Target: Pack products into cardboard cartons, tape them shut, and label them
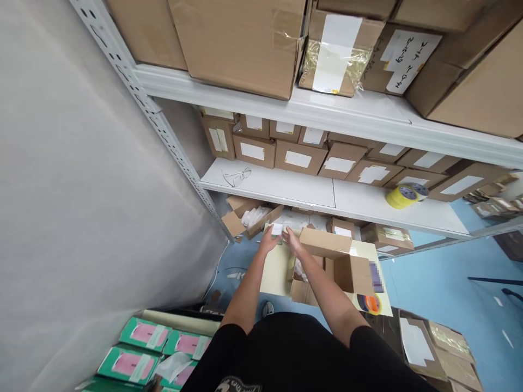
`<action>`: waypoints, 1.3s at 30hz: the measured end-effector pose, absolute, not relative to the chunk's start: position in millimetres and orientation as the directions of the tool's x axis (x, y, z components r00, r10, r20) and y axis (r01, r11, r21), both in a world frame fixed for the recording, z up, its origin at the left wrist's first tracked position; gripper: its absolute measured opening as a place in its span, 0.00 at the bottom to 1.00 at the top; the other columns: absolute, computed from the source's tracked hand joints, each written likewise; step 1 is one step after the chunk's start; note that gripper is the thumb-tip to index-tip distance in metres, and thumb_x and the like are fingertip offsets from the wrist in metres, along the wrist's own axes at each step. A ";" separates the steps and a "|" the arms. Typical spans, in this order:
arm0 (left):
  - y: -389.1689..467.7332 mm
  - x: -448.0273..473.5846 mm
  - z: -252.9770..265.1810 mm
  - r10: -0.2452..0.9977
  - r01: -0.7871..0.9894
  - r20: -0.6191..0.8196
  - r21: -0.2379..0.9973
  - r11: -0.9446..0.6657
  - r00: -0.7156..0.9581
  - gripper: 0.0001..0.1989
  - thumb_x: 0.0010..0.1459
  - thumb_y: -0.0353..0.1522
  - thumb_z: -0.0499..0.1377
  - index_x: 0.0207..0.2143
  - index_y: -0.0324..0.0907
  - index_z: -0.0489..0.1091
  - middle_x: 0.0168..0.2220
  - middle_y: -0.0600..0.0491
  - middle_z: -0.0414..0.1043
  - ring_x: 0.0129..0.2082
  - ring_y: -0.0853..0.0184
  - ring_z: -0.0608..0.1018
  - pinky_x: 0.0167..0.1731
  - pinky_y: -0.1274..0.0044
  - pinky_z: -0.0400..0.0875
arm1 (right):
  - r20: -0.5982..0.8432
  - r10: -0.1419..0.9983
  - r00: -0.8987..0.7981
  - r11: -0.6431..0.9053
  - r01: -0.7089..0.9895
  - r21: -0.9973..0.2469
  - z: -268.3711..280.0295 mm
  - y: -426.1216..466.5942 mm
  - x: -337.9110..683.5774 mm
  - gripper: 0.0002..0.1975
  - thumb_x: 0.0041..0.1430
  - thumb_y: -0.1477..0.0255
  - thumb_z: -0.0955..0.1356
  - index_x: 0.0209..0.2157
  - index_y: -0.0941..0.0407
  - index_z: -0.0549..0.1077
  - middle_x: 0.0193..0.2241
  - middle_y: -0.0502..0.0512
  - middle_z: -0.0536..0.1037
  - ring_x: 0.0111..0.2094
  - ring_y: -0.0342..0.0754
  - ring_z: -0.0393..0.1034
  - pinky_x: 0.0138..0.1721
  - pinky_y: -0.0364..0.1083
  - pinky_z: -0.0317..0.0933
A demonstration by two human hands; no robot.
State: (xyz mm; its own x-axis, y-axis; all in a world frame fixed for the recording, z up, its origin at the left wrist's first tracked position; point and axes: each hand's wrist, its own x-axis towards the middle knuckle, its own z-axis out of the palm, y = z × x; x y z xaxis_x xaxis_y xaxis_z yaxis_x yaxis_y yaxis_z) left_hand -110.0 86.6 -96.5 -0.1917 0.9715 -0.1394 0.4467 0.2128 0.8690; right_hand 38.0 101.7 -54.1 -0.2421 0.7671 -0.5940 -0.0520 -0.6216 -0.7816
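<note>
Above the far left part of a pale yellow tabletop, my left hand [268,240] grips a small white, flat-looking packet [277,229] by its left side. On the packet's other side is my right hand [291,241], its fingers bent in at the edge; the exact contact there is too small to make out. Just right of my hands stands an open cardboard box [341,272] with its flaps folded out. Some whitish wrapped items [300,270] show inside its left end, partly hidden by my right forearm.
Behind the table, an open carton [245,215] holds white packets. Shelving [269,182] rises ahead, with labelled boxes, clear glasses [237,177] and yellow tape rolls [401,197]. An orange tape roll [372,304] lies at the table's right. Green boxes [145,333] are stacked lower left.
</note>
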 end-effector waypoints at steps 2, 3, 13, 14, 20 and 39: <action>88.3 -111.2 -98.7 0.967 0.480 -0.135 0.848 0.226 -0.216 0.26 0.57 0.31 0.67 0.58 0.40 0.72 0.66 0.39 0.66 0.66 0.51 0.69 0.65 0.64 0.65 | -0.618 0.735 -0.278 -0.659 -0.076 -0.749 -59.9 98.4 31.5 0.30 0.74 0.54 0.55 0.71 0.50 0.56 0.67 0.58 0.68 0.70 0.49 0.58 0.70 0.58 0.48; 88.3 -111.2 -99.6 0.964 0.496 -0.129 0.837 0.231 -0.231 0.24 0.58 0.31 0.67 0.57 0.41 0.73 0.65 0.40 0.68 0.64 0.52 0.71 0.64 0.65 0.66 | -0.623 0.726 -0.292 -0.668 -0.082 -0.740 -62.0 96.8 29.5 0.31 0.74 0.54 0.56 0.72 0.50 0.56 0.68 0.58 0.67 0.70 0.49 0.57 0.71 0.58 0.47; 95.2 -103.5 -91.9 0.889 0.592 -0.163 0.693 0.413 -0.428 0.29 0.56 0.35 0.66 0.60 0.43 0.71 0.54 0.39 0.76 0.52 0.50 0.80 0.50 0.66 0.72 | -0.618 0.736 -0.276 -0.662 -0.103 -0.742 -54.1 85.8 41.6 0.33 0.72 0.51 0.58 0.72 0.50 0.55 0.67 0.60 0.68 0.70 0.53 0.59 0.69 0.57 0.53; 95.6 -105.5 -91.3 0.880 0.591 -0.165 0.684 0.427 -0.445 0.29 0.55 0.36 0.66 0.60 0.43 0.72 0.53 0.39 0.77 0.51 0.50 0.80 0.50 0.67 0.72 | -0.616 0.739 -0.271 -0.659 -0.105 -0.745 -52.9 84.5 43.2 0.34 0.72 0.51 0.58 0.73 0.49 0.54 0.67 0.59 0.67 0.70 0.53 0.58 0.69 0.57 0.53; 83.1 -124.4 -90.5 0.800 0.505 -0.179 0.692 0.516 -0.572 0.27 0.52 0.38 0.68 0.56 0.46 0.75 0.47 0.43 0.81 0.49 0.51 0.80 0.50 0.68 0.71 | -0.644 0.720 -0.257 -0.684 -0.103 -0.723 -56.8 76.6 51.9 0.37 0.71 0.49 0.58 0.74 0.50 0.50 0.70 0.62 0.62 0.72 0.52 0.53 0.68 0.58 0.53; 22.3 -148.1 -34.3 0.770 -0.310 -0.295 0.941 0.133 -0.566 0.25 0.54 0.39 0.67 0.54 0.40 0.75 0.42 0.45 0.83 0.39 0.61 0.84 0.45 0.67 0.79 | -0.263 0.964 0.040 -0.246 -0.244 -0.938 -13.0 54.2 65.2 0.30 0.63 0.48 0.66 0.61 0.47 0.74 0.68 0.51 0.66 0.70 0.56 0.57 0.69 0.59 0.54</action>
State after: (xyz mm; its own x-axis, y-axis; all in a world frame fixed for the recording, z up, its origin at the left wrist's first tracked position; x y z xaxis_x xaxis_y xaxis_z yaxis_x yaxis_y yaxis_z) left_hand -148.1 22.3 -34.3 -0.5660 0.7697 -0.2954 -0.3102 0.1332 0.9413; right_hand 65.2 54.2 -13.0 0.0403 0.9638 -0.2635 -0.2443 -0.2462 -0.9379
